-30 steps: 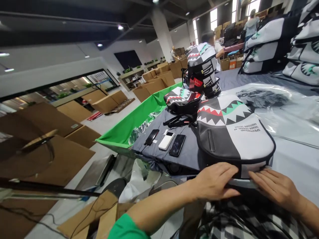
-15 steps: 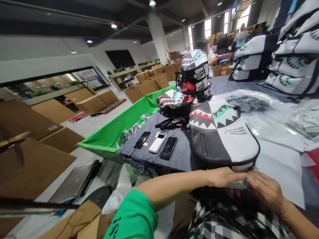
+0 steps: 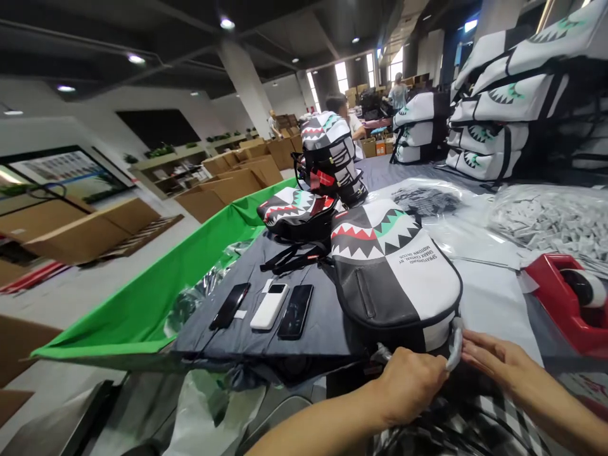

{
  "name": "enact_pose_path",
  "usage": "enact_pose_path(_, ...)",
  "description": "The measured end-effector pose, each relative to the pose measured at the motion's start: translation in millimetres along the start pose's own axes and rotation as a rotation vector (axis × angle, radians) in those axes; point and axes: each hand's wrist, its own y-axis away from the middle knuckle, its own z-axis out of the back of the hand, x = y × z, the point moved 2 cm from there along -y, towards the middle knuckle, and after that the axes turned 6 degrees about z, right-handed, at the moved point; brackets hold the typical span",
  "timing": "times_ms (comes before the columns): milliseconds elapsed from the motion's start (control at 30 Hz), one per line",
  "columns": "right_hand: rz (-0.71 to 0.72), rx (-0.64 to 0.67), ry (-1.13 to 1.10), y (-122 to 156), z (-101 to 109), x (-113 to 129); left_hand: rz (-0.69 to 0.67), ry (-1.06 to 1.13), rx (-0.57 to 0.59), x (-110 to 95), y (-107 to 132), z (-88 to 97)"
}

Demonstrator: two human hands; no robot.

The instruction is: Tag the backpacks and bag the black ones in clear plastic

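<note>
Left hand [image 3: 412,383] clamps a grey strip [image 3: 456,345] by the bag's [image 3: 396,269] edge, right hand [image 3: 501,361] seemingly touching it, bare cloth [image 3: 323,310] alongside

A grey cloth [image 3: 327,320] covers the table; on the cloth, near one edge, lie a black phone [image 3: 230,306], a white device [image 3: 269,309] and a second black phone [image 3: 295,313], side by side; adjacent rests a shark-mouth backpack [image 3: 418,282]; stacked bags [image 3: 327,138] stand behind; a red tape dispenser [image 3: 553,304] sits at right.

The left hand [image 3: 414,385] partly hides the grey strip [image 3: 456,345].
</note>
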Motion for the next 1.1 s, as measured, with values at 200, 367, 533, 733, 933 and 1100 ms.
enact_pose_path(200, -0.413, 0.000, -0.234, -25.7, -9.9, 13.8, -0.153, 0.003, -0.155, 4.0, 6.1, -10.1)
enact_pose_path(367, -0.399, -0.154, -0.532, -42.8, -22.6, 4.6, -0.079, 0.183, -0.261, 11.9, 5.5, -10.0)
enact_pose_path(533, -0.158, -0.241, -0.746, -65.8, -22.9, -4.7, 0.138, 0.425, -0.240, 23.8, -16.2, -10.3)
enact_pose_path(733, -0.137, -0.119, -0.192, -59.6, 11.6, -21.7, 0.252, 0.513, -0.133, 25.2, -19.8, -11.3)
enact_pose_path(933, -0.070, -0.075, -0.339, -61.0, -5.3, -6.7, 0.163, 0.346, -0.121, 23.6, -14.7, -15.1)
enact_pose_path(1100, -0.109, -0.073, -0.498, -73.0, -21.0, -1.3, 0.058, 0.131, -0.117, 22.7, -14.3, -14.3)
